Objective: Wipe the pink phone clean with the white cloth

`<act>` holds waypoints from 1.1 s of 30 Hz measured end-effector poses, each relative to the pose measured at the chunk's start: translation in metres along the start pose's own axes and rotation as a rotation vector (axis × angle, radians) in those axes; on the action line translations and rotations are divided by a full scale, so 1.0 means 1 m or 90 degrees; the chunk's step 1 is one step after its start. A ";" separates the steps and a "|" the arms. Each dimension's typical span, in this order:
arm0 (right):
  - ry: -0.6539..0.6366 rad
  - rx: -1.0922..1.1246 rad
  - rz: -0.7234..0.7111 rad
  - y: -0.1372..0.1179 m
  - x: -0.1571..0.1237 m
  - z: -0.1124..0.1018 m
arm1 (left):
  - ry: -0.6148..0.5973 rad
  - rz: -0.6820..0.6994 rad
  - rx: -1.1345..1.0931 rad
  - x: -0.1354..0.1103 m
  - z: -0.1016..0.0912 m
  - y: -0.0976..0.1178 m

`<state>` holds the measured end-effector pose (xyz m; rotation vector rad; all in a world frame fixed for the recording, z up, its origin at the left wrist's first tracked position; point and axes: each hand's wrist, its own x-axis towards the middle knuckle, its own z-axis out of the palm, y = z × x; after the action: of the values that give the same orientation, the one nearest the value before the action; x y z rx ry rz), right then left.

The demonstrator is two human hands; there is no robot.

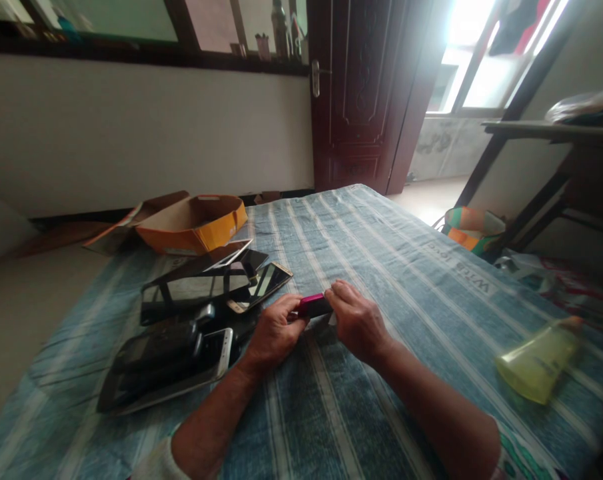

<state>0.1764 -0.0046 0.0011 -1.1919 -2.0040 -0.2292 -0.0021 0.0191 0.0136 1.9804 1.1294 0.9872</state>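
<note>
Pink-and-black gadget (314, 306): I have it over the wide striped cloth (361, 240), just right of the heap of phones and tablets (191, 293). My left hand (278, 327) and right hand (358, 323) flank it, and both reach it, so neither is nearer. The left grip is closed around its left end; the right fingers bunch at the opposite end, pinching or merely touching, I can't tell. Its long axis runs crosswise between them, rising slightly rightward, pink face up, dark side toward me; I can't make out its front end.
</note>
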 end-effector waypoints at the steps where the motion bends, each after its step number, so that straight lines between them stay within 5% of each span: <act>1: -0.014 -0.014 0.007 0.002 0.000 -0.001 | -0.008 -0.004 0.008 0.000 -0.001 0.000; 8: -0.069 -0.071 0.079 0.010 0.000 -0.007 | -0.042 -0.016 0.053 0.001 -0.006 0.000; 15: 0.007 -0.047 -0.034 -0.011 -0.004 0.006 | -0.046 -0.023 0.073 -0.002 0.004 -0.003; 22: -0.011 -0.050 -0.081 -0.028 -0.002 0.010 | -0.037 -0.024 0.058 -0.001 0.005 0.000; 33: -0.029 -0.086 0.008 -0.004 -0.006 0.004 | -0.037 -0.002 0.042 0.001 0.000 0.002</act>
<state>0.1730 -0.0085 -0.0050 -1.3042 -2.0468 -0.3393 -0.0014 0.0192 0.0156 2.0456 1.1460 0.8963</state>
